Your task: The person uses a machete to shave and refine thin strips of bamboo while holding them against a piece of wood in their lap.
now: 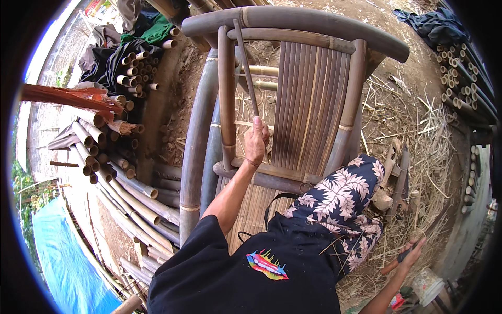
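Bamboo slat (244,65) is gripped mid-frame by the left hand (255,142), pointed lengthwise up toward the chair's top rail (308,20); dark-handled tool (403,255) is held way off, lower right, by the right hand (413,256).

Your left hand (255,142) hides part of the strip (247,70), your shirt (209,277) covers the seat (253,206) at its near edge; the tool (403,255) in your right hand (413,256) looks unclear.
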Demonstrator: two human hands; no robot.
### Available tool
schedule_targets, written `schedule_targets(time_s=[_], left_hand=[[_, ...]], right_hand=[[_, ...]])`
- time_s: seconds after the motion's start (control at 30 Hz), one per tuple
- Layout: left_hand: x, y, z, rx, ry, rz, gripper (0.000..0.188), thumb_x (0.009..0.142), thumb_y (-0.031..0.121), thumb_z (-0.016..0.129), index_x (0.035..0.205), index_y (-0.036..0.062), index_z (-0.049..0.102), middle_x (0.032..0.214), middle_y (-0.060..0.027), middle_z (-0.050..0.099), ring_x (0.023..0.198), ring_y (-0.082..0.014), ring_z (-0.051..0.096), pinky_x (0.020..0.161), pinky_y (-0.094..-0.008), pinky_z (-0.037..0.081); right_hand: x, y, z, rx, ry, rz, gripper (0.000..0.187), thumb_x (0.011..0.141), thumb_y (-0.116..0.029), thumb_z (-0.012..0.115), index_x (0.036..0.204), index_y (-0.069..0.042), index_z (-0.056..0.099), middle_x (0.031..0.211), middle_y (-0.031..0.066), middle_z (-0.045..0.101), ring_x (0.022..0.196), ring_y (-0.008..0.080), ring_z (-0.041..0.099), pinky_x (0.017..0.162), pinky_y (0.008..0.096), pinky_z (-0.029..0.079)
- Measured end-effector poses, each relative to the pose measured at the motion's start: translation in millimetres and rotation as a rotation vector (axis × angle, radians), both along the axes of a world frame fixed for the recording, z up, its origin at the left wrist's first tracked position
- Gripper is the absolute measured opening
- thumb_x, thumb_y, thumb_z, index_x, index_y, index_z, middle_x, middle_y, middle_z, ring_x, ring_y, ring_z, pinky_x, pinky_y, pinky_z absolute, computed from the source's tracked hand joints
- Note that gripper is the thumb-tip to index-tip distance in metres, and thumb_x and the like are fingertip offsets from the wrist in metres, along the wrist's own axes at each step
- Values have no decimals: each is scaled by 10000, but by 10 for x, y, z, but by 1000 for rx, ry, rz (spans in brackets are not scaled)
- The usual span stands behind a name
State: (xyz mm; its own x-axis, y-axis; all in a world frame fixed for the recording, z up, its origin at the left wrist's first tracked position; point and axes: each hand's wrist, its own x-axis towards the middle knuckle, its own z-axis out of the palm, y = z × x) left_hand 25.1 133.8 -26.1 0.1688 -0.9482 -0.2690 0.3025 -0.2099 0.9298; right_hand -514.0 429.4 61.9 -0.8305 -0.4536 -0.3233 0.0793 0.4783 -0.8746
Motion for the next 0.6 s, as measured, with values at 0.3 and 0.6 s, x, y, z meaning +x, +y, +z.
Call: schedule_targets(time_s=[0.3, 0.6], left_hand=[[122, 1, -189, -57, -1339, 81, 442, 967, 437, 515, 814, 27, 576, 797, -113, 534, 795, -256, 538, 695, -402, 435], [0, -1426, 1056, -314, -1349, -73, 718, 908, 169, 559, 1505, 81, 169, 1031, -234, 564, 905, -396, 591, 802, -463, 497]], right_hand=[[101, -89, 13, 22, 1, 15, 522, 931, -625, 462, 795, -122, 489, 549, -26, 410, 433, 93, 420, 409, 245, 365], [155, -162, 105, 10, -41, -45, 524, 932, -633, 450, 797, -127, 481, 546, -38, 395, 435, 84, 404, 412, 239, 361]])
